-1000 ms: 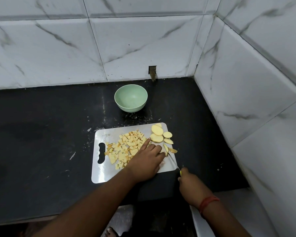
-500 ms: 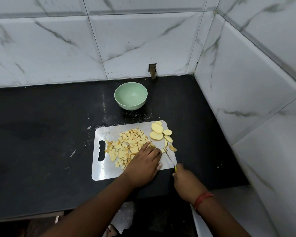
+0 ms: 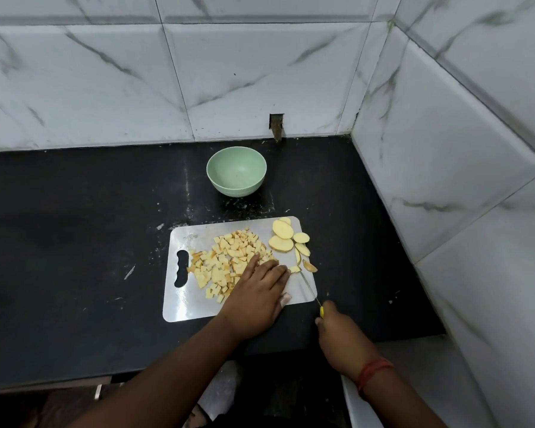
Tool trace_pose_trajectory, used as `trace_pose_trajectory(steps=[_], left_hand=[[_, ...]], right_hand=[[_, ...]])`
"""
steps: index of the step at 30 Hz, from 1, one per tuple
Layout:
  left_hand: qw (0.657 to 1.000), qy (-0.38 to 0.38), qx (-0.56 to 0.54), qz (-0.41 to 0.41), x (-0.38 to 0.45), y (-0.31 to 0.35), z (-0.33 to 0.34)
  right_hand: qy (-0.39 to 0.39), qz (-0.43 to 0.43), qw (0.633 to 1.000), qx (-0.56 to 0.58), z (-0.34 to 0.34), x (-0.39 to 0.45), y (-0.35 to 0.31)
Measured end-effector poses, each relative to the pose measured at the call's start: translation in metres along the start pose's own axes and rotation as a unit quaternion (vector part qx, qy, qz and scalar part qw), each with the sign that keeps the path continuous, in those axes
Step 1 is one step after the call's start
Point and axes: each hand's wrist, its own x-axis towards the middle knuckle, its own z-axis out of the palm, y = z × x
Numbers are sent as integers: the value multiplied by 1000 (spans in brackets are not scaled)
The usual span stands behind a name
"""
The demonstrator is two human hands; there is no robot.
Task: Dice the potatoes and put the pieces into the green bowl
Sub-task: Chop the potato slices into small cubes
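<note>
A white cutting board lies on the black counter. A heap of diced potato pieces covers its middle. Several uncut potato slices lie at its far right corner. My left hand rests on the board with fingers extended onto the right edge of the diced heap. My right hand grips a yellow-handled knife, whose thin blade reaches up to a small piece at my left fingertips. The green bowl stands empty behind the board.
The black counter runs left of the board. White marble-tiled walls close the back and right side. A small notch with a brown fitting sits in the back wall behind the bowl. The counter's front edge lies just below my hands.
My left hand has slid slightly left onto the diced heap. My right hand with the knife moved a little left and toward the board; the loose slices near the blade shifted.
</note>
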Motion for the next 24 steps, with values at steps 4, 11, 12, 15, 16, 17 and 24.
trace_pose_trajectory(steps=[4, 11, 12, 15, 16, 17, 24], left_hand=[[1000, 3, 8, -3, -7, -2, -2], [1000, 2, 3, 6, -9, -3, 0], [1000, 2, 2, 7, -9, -3, 0], [1000, -1, 3, 4, -9, -3, 0], [1000, -3, 4, 2, -9, -2, 0], [1000, -4, 5, 1, -9, -2, 0], [1000, -9, -2, 2, -10, -3, 1]], right_hand=[[12, -13, 1000, 7, -3, 2, -8], [-2, -5, 1000, -27, 0, 14, -20], [-9, -2, 999, -32, 0, 16, -21], [-24, 12, 999, -31, 0, 21, -26], [-28, 14, 999, -32, 0, 20, -25], [-34, 17, 999, -33, 1, 19, -24], [-14, 0, 1000, -17, 3, -4, -7]])
